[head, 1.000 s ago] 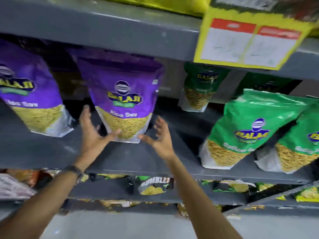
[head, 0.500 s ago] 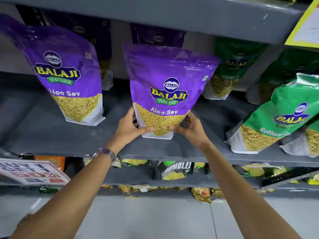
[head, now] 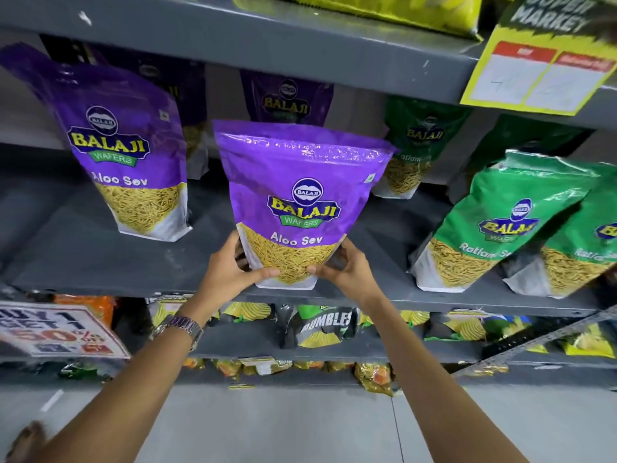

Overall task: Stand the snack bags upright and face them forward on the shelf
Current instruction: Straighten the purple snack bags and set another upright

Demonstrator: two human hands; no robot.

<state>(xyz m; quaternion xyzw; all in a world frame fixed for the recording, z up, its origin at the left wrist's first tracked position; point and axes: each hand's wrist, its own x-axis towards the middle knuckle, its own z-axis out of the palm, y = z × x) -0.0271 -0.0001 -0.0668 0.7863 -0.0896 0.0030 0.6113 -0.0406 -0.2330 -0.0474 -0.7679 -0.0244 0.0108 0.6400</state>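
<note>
A purple Aloo Sev bag (head: 300, 182) stands upright near the front edge of the grey shelf (head: 100, 262), its label facing me. My left hand (head: 230, 265) grips its lower left corner and my right hand (head: 344, 267) grips its lower right corner, thumbs on the front. A second purple Aloo Sev bag (head: 123, 155) stands upright to the left, facing forward. Two more purple bags (head: 287, 101) sit further back in shadow. Green Ratlami Sev bags (head: 494, 222) lean to the right on the same shelf.
The shelf above (head: 267, 45) hangs low over the bags, with a yellow price sign (head: 534, 78) at its right. Below are shelves with chip bags (head: 324, 325) and a promo sign (head: 56, 329) at left. Grey floor lies beneath.
My hands went from open and reaching to gripping the middle purple bag's bottom corners. The bag has come forward toward the shelf's front edge and stands straighter.
</note>
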